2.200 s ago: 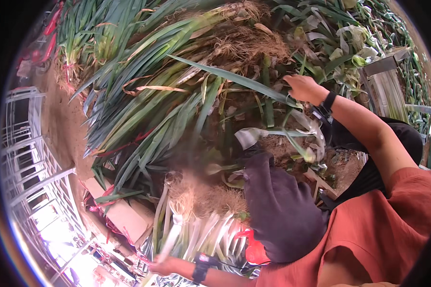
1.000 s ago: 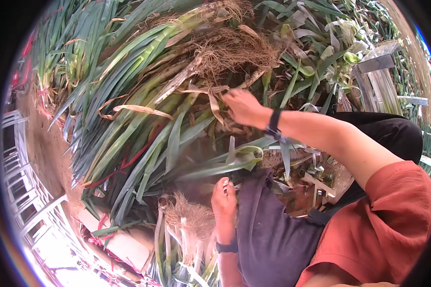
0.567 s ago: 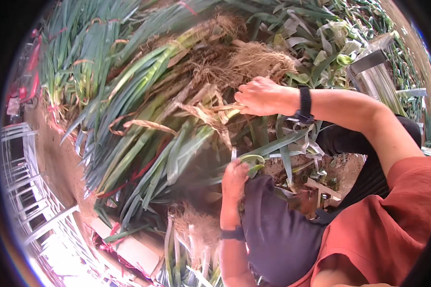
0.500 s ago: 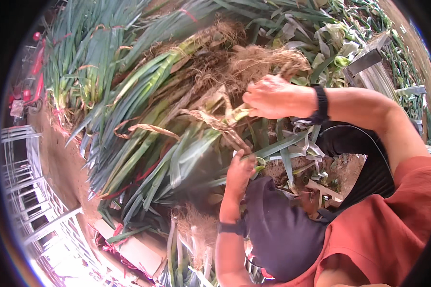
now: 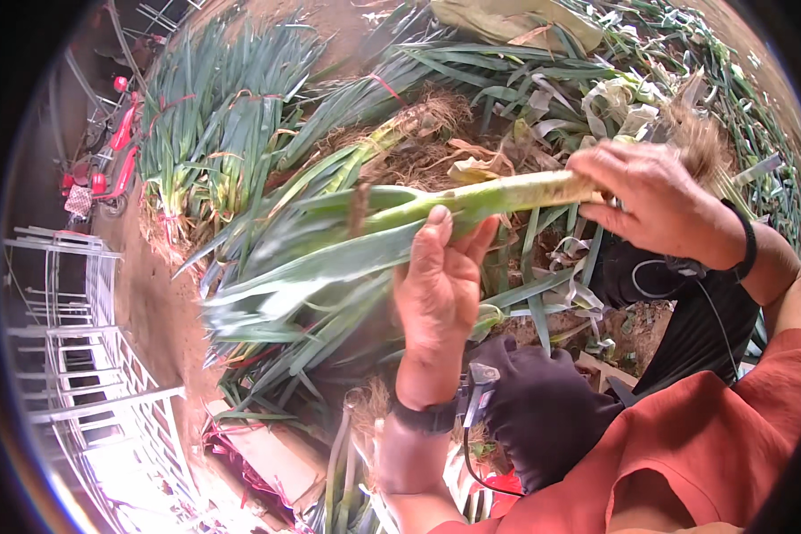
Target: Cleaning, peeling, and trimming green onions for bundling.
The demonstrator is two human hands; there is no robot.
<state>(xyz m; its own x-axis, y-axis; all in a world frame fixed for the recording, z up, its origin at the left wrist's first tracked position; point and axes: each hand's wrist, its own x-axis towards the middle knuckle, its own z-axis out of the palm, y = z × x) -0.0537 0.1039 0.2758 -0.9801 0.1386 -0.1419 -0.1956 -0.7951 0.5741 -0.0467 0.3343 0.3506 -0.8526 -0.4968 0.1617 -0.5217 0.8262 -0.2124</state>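
Note:
A thick green onion (image 5: 516,191) lies across the middle, held off the pile, its blue-green leaves fanning to the left. My right hand (image 5: 645,200) is closed around its pale lower stalk, and blurred roots (image 5: 696,142) show just beyond the fingers. My left hand (image 5: 440,289) grips the stalk where the leaves fork, the thumb in front and the fingers partly hidden behind it. Below and to the left spreads a heap of loose green onions (image 5: 303,343) with brown, earthy roots (image 5: 432,111).
Tied green onion bundles (image 5: 231,125) stand at the far left. Stripped leaves (image 5: 632,102) litter the far right. White metal racks (image 5: 107,356) line the left side, with a red wheeled vehicle (image 5: 120,151) beyond. A cardboard piece (image 5: 276,458) lies near my left forearm.
My hands have raised a green onion from the heap and now stretch it across the view. The right hand moved right to its root end; the left moved up onto the stalk. The view shifted.

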